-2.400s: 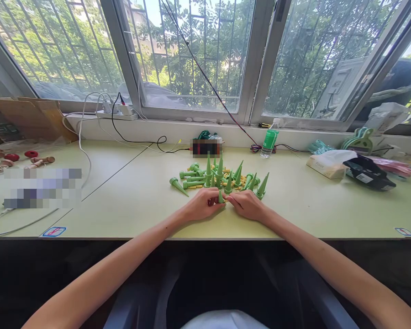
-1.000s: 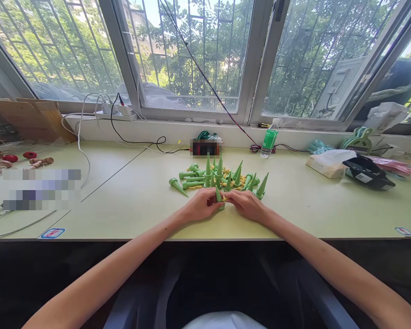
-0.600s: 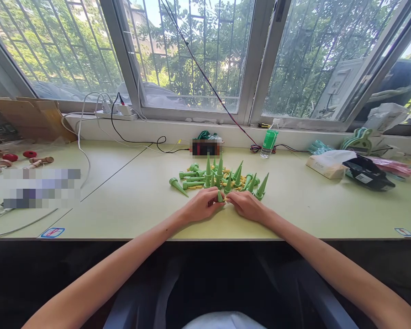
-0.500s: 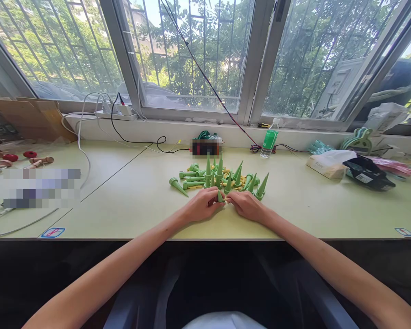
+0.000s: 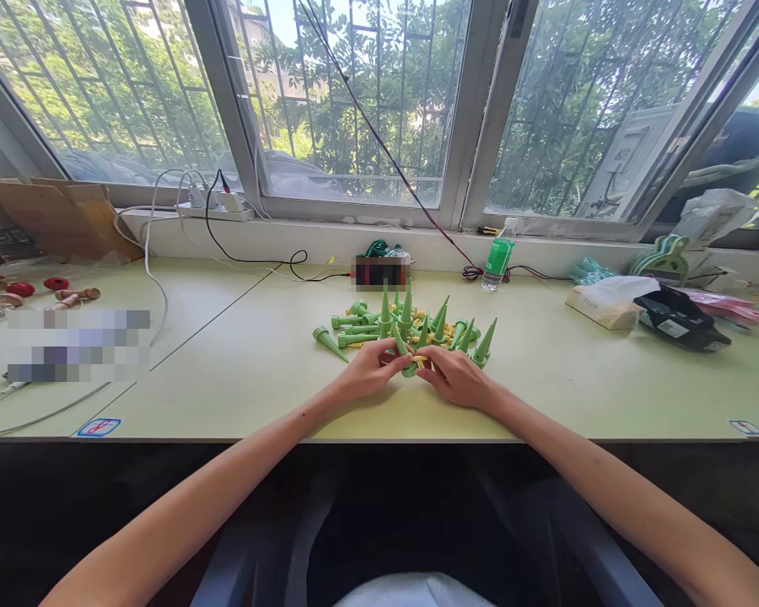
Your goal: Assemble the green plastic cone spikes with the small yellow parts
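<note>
Pinched one spike point(image 5: 406, 358) tightly between fingertips of left hand point(image 5: 368, 374) and right hand point(image 5: 459, 379), just before the pile point(image 5: 411, 324) on the table point(image 5: 259, 371) — tipped leftward, no longer upright as earlier.

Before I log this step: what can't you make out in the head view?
Head view:
Green cone: base hidden between left hand and right hand.
Yellow piece: tiny, mostly covered by the right hand.
Item by the windowsill: pixelated.
Patch at left on the table: pixelated.
Bottle label: too small to read.
</note>
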Demonstrator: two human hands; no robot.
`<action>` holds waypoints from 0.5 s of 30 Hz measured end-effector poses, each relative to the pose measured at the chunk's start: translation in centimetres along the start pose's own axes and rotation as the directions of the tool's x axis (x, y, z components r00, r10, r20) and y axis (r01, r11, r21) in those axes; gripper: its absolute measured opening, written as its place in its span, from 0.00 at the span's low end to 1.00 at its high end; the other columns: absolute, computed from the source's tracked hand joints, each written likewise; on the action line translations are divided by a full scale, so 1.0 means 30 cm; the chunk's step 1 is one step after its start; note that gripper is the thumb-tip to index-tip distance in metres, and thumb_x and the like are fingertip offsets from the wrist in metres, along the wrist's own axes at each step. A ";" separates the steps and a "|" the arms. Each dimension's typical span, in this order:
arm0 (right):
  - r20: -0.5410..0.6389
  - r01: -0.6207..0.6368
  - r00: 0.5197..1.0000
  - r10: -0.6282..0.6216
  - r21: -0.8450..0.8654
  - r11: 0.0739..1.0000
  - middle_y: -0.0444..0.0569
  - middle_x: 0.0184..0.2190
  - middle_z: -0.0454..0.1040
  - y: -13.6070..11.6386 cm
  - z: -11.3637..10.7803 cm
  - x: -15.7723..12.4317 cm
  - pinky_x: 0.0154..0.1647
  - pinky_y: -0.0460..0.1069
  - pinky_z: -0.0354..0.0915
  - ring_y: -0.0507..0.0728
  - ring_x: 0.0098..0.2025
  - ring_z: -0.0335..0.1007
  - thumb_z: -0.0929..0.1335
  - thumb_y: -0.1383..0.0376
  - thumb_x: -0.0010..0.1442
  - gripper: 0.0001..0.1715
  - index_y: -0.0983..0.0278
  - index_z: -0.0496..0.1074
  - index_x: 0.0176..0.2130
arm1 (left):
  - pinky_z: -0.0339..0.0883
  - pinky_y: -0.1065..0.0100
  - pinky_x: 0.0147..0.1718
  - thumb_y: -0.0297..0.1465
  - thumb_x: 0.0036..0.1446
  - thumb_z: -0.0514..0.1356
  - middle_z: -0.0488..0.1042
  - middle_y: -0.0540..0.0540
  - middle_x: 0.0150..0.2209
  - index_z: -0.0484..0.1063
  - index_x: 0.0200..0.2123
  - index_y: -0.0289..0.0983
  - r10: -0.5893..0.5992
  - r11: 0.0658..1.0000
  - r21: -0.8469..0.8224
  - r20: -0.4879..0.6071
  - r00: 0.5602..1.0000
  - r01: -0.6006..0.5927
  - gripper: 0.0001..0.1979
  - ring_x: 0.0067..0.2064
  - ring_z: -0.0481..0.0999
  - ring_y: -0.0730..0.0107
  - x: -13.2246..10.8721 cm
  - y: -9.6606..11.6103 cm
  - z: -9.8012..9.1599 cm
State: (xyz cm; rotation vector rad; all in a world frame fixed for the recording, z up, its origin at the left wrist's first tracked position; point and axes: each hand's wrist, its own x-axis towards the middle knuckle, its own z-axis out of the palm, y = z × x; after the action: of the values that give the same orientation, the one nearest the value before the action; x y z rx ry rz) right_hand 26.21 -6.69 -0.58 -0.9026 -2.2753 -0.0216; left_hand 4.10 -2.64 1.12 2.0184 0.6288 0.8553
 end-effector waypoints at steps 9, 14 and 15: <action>0.009 0.067 0.998 -0.067 -0.025 0.997 0.51 0.34 0.77 0.008 -0.003 0.004 0.33 0.48 0.63 0.57 0.33 0.74 0.58 0.60 0.74 0.12 0.63 0.65 0.49 | 0.68 0.71 0.32 0.41 0.63 0.61 0.77 0.45 0.37 0.74 0.45 0.34 -0.006 1.000 -0.001 0.073 0.997 0.006 0.16 0.36 0.76 0.68 -0.008 0.018 -0.008; 0.044 0.047 0.998 -0.045 -0.045 0.998 0.50 0.33 0.76 0.011 -0.001 0.002 0.32 0.47 0.60 0.56 0.31 0.72 0.58 0.59 0.74 0.13 0.63 0.65 0.45 | 0.61 0.73 0.27 0.39 0.63 0.60 0.72 0.49 0.30 0.74 0.41 0.34 0.015 0.997 0.068 0.074 0.997 -0.020 0.13 0.29 0.68 0.74 -0.008 0.020 -0.009; 0.055 0.042 0.998 -0.039 -0.054 0.998 0.50 0.32 0.75 0.013 0.000 0.001 0.31 0.47 0.59 0.56 0.30 0.71 0.58 0.59 0.74 0.14 0.63 0.66 0.43 | 0.59 0.73 0.26 0.39 0.63 0.60 0.70 0.50 0.28 0.74 0.40 0.34 0.023 0.996 0.088 0.070 0.997 -0.029 0.13 0.28 0.66 0.75 -0.007 0.018 -0.007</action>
State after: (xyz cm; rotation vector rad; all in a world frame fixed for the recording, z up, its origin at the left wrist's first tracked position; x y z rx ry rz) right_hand 26.44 -6.38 -0.64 -0.8957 -2.3534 -0.0793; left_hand 3.87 -2.96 1.58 2.1315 0.6122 0.7812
